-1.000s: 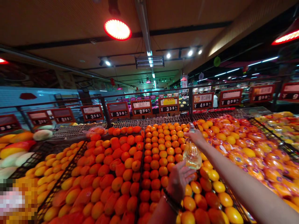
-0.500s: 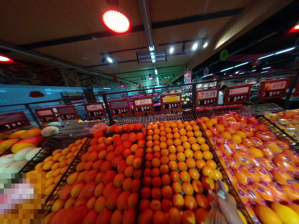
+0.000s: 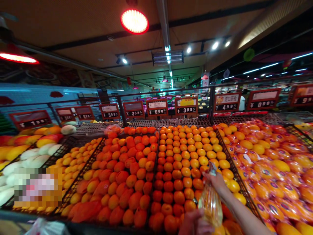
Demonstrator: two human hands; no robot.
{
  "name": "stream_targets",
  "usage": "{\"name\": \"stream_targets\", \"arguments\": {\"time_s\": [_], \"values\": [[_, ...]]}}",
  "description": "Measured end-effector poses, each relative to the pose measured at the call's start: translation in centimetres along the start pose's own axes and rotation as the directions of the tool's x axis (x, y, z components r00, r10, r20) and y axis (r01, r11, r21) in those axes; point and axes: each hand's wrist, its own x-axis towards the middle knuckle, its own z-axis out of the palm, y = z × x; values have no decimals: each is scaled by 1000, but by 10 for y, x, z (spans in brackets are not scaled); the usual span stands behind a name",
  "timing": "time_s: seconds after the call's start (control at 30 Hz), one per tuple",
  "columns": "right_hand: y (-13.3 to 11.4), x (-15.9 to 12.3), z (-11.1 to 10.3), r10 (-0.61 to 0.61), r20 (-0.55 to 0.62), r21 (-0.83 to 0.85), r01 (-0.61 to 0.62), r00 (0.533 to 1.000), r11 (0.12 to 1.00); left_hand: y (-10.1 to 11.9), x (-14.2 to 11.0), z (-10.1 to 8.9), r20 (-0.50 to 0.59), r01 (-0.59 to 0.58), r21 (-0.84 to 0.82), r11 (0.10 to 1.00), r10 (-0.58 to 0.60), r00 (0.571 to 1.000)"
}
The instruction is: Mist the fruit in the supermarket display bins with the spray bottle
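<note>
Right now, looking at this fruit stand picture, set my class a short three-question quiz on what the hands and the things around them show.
1. True or false: the right hand pinches the top of the clear plastic bag.
2. Which hand is under the bag, at the bottom edge? A left hand B right hand
3. Fill in: the price sign with a yellow top reads ¥ ___.

Key: 1 true. 2 A. 3 358.

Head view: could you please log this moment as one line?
right hand: pinches top of clear plastic bag | left hand: under bag, at frame bottom | below: oranges in black crate
</note>
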Motion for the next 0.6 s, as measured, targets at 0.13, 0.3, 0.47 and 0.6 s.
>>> {"name": "stream_targets", "arguments": {"time_s": [0.13, 0.3, 0.47, 0.6], "values": [[-74, 47, 52, -105, 134, 75, 95, 985, 993, 44, 4, 23, -29, -340, 138, 930, 347, 938], [-142, 79, 106, -220, 233, 148, 189, 947, 971, 105, -27, 55, 153, -556, 209, 805, 534, 831], [-153, 74, 143, -251, 334, 189, 196, 908, 962, 125, -48, 49, 89, -596, 204, 777, 591, 801], [-124, 49, 155, -209, 435, 155, 157, 876, 975, 106, -52, 24, -50, -546, 177, 818, 562, 826]]}}
